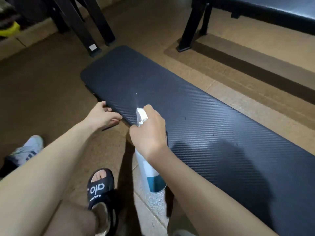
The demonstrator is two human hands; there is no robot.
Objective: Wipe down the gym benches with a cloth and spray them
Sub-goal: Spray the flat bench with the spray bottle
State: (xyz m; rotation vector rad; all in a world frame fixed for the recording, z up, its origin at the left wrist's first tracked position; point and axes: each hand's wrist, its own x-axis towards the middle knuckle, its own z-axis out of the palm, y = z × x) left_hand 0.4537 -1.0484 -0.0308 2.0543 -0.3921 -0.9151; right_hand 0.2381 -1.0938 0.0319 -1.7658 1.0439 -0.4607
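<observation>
here, line by line:
bench: a long black bench pad [196, 116] with a ribbed weave runs from upper left to lower right, low over a brown floor [42, 86].
right hand: the right hand [150, 133] is clamped around the neck of a spray bottle [150, 171], fingers curled over the trigger side, held above the near edge of the pad.
spray bottle: white head [141, 116] pointing up the pad, pale body with a teal band hanging below the wrist; a thin bright streak of mist [137, 101] shows just past the nozzle.
left hand: the left hand [104, 114] reaches to the pad's left edge, fingers loosely curved with the tips at or under the rim; it holds nothing, and whether it actually touches the edge i cannot tell.
cloth: not in sight.
feet: a black slide sandal [100, 186] with white lettering below the arms; a pale sneaker [28, 150] at far left.
surroundings: black metal frame legs [88, 26] beyond the pad's far end; a second dark bench [265, 12] at upper right, well apart.
</observation>
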